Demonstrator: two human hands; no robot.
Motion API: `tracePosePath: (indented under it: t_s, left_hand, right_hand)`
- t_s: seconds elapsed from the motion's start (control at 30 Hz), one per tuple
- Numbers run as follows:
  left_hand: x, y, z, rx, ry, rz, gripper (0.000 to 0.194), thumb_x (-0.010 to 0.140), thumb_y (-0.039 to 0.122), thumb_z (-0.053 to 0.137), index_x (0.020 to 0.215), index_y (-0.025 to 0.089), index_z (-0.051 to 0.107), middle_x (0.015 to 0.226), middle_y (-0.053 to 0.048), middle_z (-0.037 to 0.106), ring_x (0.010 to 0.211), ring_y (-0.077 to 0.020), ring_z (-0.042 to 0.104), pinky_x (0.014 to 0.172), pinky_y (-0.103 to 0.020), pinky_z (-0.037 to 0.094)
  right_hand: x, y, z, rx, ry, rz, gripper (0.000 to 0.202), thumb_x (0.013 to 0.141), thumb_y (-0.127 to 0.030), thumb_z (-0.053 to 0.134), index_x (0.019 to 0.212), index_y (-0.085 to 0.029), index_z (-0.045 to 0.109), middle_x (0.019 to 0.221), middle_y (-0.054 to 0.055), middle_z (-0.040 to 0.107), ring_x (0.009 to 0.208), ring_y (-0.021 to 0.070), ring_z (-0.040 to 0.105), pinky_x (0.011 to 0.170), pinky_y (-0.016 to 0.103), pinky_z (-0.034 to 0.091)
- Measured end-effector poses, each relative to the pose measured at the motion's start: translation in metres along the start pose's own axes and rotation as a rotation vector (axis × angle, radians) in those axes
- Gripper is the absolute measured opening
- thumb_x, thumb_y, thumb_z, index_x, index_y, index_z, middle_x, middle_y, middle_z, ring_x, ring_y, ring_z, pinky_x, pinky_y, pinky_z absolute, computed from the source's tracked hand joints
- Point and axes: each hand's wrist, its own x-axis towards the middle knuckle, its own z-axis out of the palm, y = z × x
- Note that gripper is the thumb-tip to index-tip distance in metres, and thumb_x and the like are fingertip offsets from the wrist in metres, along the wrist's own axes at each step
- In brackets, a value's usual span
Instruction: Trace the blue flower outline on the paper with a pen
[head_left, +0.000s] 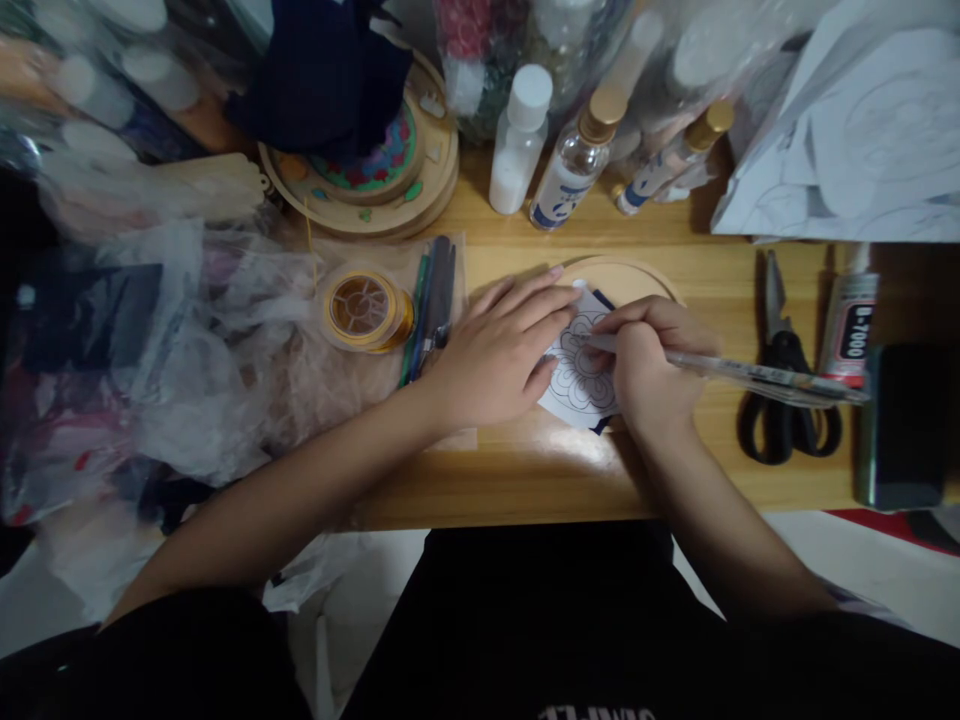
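A paper [581,375] with a line-drawn flower pattern lies on dark blue fabric [601,297], which shows at its edges. Beneath both is a round wooden disc [622,272]. My left hand [506,350] rests flat with fingers spread, its fingertips over the paper's left edge. My right hand [652,360] is closed around a slim clear pen [720,368], whose tip points left at the middle of the flower. The pen's long rear end reaches right toward the scissors.
Black-handled scissors [780,390], a glue tube [851,325] and a phone [904,425] lie at right. Bottles [517,145] stand behind. On the left are a gold thread spool [364,308], pens [436,300], plastic bags [217,350] and a stacked wooden round piece [442,165].
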Motion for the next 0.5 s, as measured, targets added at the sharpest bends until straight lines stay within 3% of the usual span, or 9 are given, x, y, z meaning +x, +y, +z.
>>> tracePosePath:
  t_s: [0.23, 0.5]
  left_hand:
    - [0.0004, -0.0002, 0.0012, -0.002, 0.017, 0.013, 0.041, 0.092, 0.015, 0.056, 0.132, 0.008, 0.061, 0.15, -0.015, 0.058, 0.15, -0.0313, 0.043, 0.123, -0.049, 0.035]
    - [0.0002, -0.0005, 0.0012, -0.009, 0.007, 0.005, 0.041, 0.092, 0.015, 0.057, 0.132, 0.008, 0.061, 0.151, -0.015, 0.057, 0.15, -0.0318, 0.043, 0.123, -0.051, 0.035]
  right_hand:
    - [0.0004, -0.0002, 0.001, 0.028, -0.025, -0.007, 0.022, 0.072, -0.012, 0.052, 0.064, -0.023, 0.069, 0.056, -0.002, 0.065, 0.056, 0.0143, 0.063, 0.06, 0.029, 0.051]
    - [0.0015, -0.001, 0.001, 0.026, -0.002, 0.012, 0.022, 0.07, -0.012, 0.05, 0.057, -0.022, 0.065, 0.053, -0.002, 0.065, 0.053, 0.0138, 0.06, 0.054, 0.027, 0.047]
